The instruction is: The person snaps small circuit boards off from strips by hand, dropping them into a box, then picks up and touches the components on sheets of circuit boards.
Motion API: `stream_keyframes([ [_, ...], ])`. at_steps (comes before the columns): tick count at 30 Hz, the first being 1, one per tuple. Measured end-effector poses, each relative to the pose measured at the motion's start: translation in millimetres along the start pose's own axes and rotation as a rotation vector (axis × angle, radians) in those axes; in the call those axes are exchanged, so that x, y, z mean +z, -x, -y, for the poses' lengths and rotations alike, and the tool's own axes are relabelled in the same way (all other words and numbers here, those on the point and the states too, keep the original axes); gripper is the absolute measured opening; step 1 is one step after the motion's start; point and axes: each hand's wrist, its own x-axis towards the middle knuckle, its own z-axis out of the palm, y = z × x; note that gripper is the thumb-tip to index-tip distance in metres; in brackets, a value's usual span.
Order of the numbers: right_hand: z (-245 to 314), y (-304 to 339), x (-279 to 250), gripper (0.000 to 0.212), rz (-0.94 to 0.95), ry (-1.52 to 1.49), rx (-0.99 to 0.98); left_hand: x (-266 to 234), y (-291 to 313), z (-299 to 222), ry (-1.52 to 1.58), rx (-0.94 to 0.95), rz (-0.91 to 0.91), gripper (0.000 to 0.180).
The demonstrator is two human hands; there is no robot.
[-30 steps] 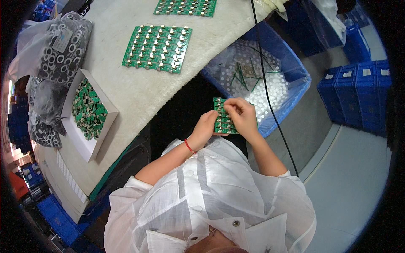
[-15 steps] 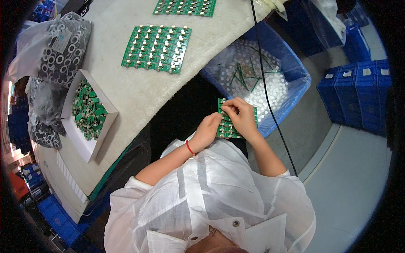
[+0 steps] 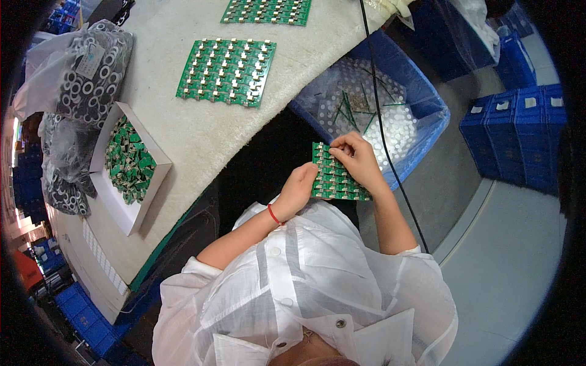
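Above my lap I hold a green circuit board panel [image 3: 332,177] covered in rows of small metal connectors. My left hand [image 3: 298,188] grips its left edge, the thumb lying along the side. At the panel's upper part, my right hand [image 3: 360,160] has thumb and forefinger pinched against the top rows; whether a small piece sits between these fingertips cannot be made out. Two similar panels lie on the pale table, one whole panel [image 3: 226,72] and, farther back, another panel [image 3: 265,11] cut by the view's upper edge.
Left on the table stands a white box [image 3: 160,177] of small separated boards [image 3: 129,161], beside clear bags of ring-shaped parts [image 3: 91,79]. Beyond my hands is a blue bin [image 3: 430,122] lined with plastic, holding white discs and green strips. A black cable [image 3: 384,128] hangs across it. Blue crates [image 3: 513,140] stand right.
My right hand has shifted slightly right and up along the panel, uncovering more of its rows. My left hand keeps its grip on the edge.
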Motion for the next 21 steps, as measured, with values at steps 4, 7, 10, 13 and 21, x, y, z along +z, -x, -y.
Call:
stream_keyframes([
  [4, -3, 2, 4, 0.009, -0.049, 0.075, -0.076, 0, 0, 0, 0.002, -0.001, -0.003, 0.030],
  [7, -9, 2, 5, 0.012, -0.082, -0.441, 0.207, -2, -4, 0, 0.110, -0.056, -0.015, 0.034],
  [10, -11, -7, -3, 0.021, -0.331, -0.574, 0.242, -3, -4, 0, 0.040, -0.083, -0.019, 0.035],
  [13, -8, -10, 1, 0.040, -0.377, -0.503, 0.075, 0, -3, 0, 0.006, -0.042, -0.049, 0.034],
  [21, 18, 2, 17, 0.011, -0.056, -0.040, -0.083, -10, -7, 18, -0.382, 0.168, -0.048, 0.030],
])
